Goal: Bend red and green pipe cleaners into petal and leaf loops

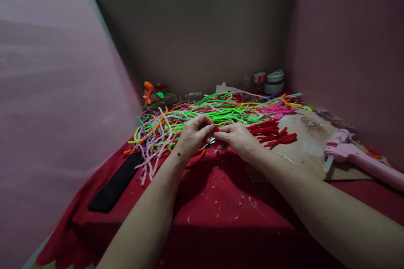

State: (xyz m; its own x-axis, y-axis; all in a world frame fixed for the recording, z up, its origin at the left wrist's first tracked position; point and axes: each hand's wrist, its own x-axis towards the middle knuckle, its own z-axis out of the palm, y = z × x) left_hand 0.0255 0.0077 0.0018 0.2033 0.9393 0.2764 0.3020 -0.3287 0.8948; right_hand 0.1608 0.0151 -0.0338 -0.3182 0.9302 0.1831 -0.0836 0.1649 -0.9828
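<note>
My left hand (194,134) and my right hand (237,138) meet over the red cloth (221,201), both pinched on a short red pipe cleaner (216,128) between their fingertips. A small metal tool (211,143), maybe scissors, lies just under the hands. A big heap of green, pink, orange and purple pipe cleaners (195,115) lies right behind my hands. Several bent red pipe cleaner pieces (273,132) lie to the right on a cardboard sheet (311,147).
A pink glue gun (356,155) lies at the right on the cardboard. A black flat case (116,183) lies at the left. Jars (274,82) stand at the back by the wall. Orange and green pipe cleaner flowers (153,92) stand at the back left. Walls close in on three sides.
</note>
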